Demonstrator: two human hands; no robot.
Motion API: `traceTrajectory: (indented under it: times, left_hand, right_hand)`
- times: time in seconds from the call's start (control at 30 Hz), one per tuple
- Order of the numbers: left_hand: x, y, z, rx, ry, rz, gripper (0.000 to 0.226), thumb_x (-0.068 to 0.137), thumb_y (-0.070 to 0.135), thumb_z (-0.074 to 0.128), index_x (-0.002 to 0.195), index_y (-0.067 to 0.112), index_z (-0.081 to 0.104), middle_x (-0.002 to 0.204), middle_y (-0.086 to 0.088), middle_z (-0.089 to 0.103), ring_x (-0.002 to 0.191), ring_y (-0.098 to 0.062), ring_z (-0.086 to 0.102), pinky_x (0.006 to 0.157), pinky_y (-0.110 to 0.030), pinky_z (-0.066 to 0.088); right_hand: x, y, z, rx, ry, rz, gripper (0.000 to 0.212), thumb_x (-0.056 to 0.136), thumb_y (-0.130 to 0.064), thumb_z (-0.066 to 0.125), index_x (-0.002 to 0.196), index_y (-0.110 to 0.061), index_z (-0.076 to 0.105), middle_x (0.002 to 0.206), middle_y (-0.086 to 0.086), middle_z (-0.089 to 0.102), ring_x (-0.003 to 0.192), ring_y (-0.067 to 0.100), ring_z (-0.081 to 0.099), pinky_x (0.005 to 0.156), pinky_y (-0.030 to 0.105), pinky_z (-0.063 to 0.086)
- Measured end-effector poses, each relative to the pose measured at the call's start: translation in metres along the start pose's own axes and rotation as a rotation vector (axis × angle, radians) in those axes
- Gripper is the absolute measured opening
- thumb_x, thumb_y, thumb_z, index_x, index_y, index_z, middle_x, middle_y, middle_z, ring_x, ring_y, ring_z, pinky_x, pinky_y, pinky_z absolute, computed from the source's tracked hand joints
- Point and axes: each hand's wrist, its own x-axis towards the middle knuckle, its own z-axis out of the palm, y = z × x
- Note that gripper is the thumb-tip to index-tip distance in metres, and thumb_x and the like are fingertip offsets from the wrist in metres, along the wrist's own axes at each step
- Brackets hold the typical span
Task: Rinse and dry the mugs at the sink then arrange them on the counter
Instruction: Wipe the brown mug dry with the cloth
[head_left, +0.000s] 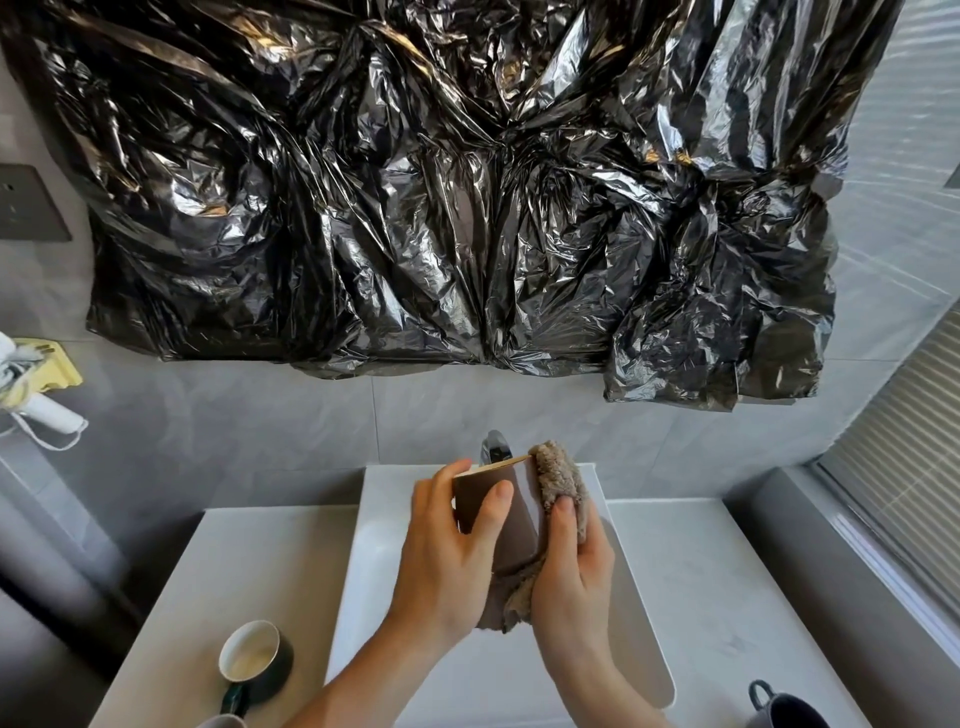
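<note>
Over the white sink (374, 587) my left hand (447, 566) grips a brown mug (514, 514), tilted with its pale rim pointing away. My right hand (571, 566) holds a fuzzy beige cloth (558, 478) pressed against the mug's right side; the cloth wraps under the mug's base. A dark green mug (257, 660) with a white inside stands on the counter at the left. The rim of a pale mug (223, 721) shows at the bottom edge. A dark blue-grey mug (784, 706) stands on the counter at the bottom right.
A chrome tap (493, 447) rises behind the sink. Crumpled black plastic sheeting (457, 197) covers the wall above. White counter (727, 597) runs on both sides of the sink. A white hair dryer (47, 410) hangs at the left wall. A window blind (904, 457) is at the right.
</note>
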Motion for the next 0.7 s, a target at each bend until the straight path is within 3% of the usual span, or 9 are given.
traceTrajectory:
  times: [0.07,0.17,0.23,0.33,0.4,0.5,0.53,0.6,0.7]
  left_hand:
    - [-0.005,0.004,0.007,-0.140,-0.046,-0.091,0.083,0.079,0.083,0.055,0.147,0.038,0.040,0.130,0.015,0.059,0.118,-0.003,0.062,0.092,-0.017,0.055]
    - [-0.002,0.008,0.011,-0.238,0.024,-0.151,0.073,0.072,0.069,0.069,0.133,0.032,0.052,0.117,0.014,0.070,0.104,-0.002,0.070,0.087,-0.024,0.060]
    - [0.003,0.007,0.009,-0.311,0.043,-0.184,0.063,0.074,0.063,0.073,0.122,0.025,0.060,0.109,0.006,0.075,0.097,-0.007,0.074,0.077,-0.024,0.062]
    - [0.010,0.002,0.004,-0.382,-0.039,-0.225,0.054,0.085,0.060,0.072,0.123,0.021,0.065,0.113,-0.001,0.077,0.104,-0.018,0.075,0.083,-0.033,0.063]
    - [0.010,0.001,0.002,-0.424,-0.075,-0.217,0.055,0.088,0.061,0.074,0.123,0.020,0.067,0.115,-0.005,0.077,0.107,-0.022,0.075,0.084,-0.038,0.061]
    - [0.006,-0.001,0.002,-0.415,-0.054,-0.200,0.050,0.085,0.060,0.068,0.121,0.025,0.068,0.111,0.003,0.077,0.103,-0.015,0.074,0.079,-0.032,0.060]
    - [0.005,-0.002,0.003,-0.425,-0.059,-0.198,0.045,0.089,0.057,0.068,0.121,0.026,0.068,0.111,0.003,0.077,0.104,-0.015,0.074,0.080,-0.033,0.060]
    - [0.006,0.001,0.002,-0.464,-0.082,-0.209,0.041,0.095,0.053,0.065,0.122,0.022,0.070,0.115,-0.003,0.077,0.108,-0.022,0.075,0.085,-0.039,0.060]
    - [0.012,0.004,-0.001,-0.463,-0.077,-0.164,0.045,0.097,0.047,0.061,0.125,0.013,0.070,0.122,-0.013,0.075,0.115,-0.030,0.072,0.096,-0.048,0.058]
  right_hand:
    - [-0.001,0.003,0.000,-0.028,0.004,-0.041,0.033,0.111,-0.011,0.038,0.122,-0.017,0.068,0.104,-0.005,0.079,0.098,0.011,0.075,0.080,0.020,0.058]
    - [-0.004,0.006,0.003,-0.047,-0.056,-0.106,0.038,0.111,-0.008,0.040,0.137,-0.025,0.062,0.123,-0.008,0.075,0.120,0.010,0.069,0.099,0.026,0.056]
    - [-0.007,0.011,0.003,-0.128,-0.106,-0.193,0.043,0.108,-0.012,0.047,0.146,-0.029,0.056,0.145,-0.012,0.063,0.141,0.010,0.053,0.112,0.027,0.046]
    - [-0.011,0.014,0.000,-0.299,-0.163,-0.341,0.052,0.101,-0.015,0.051,0.151,-0.029,0.050,0.162,-0.015,0.043,0.153,0.003,0.032,0.120,0.021,0.033]
    - [-0.008,0.012,-0.003,-0.323,-0.177,-0.337,0.047,0.104,-0.015,0.048,0.150,-0.024,0.053,0.154,-0.009,0.055,0.147,0.005,0.043,0.116,0.025,0.040]
    - [0.004,0.006,-0.006,-0.113,-0.125,-0.060,0.037,0.110,-0.033,0.043,0.126,-0.011,0.068,0.100,0.000,0.081,0.102,0.022,0.076,0.082,0.026,0.060]
    - [0.005,0.004,-0.006,-0.088,-0.121,-0.028,0.038,0.109,-0.036,0.042,0.121,-0.011,0.069,0.100,0.001,0.081,0.101,0.024,0.076,0.085,0.033,0.061]
    - [-0.001,0.000,-0.003,-0.118,-0.165,-0.124,0.035,0.109,-0.027,0.044,0.135,-0.019,0.066,0.128,-0.004,0.074,0.127,0.020,0.066,0.107,0.041,0.052]
    - [-0.013,0.006,0.001,-0.339,-0.250,-0.449,0.053,0.099,-0.010,0.053,0.150,-0.022,0.053,0.162,-0.011,0.045,0.155,0.010,0.032,0.124,0.028,0.029]
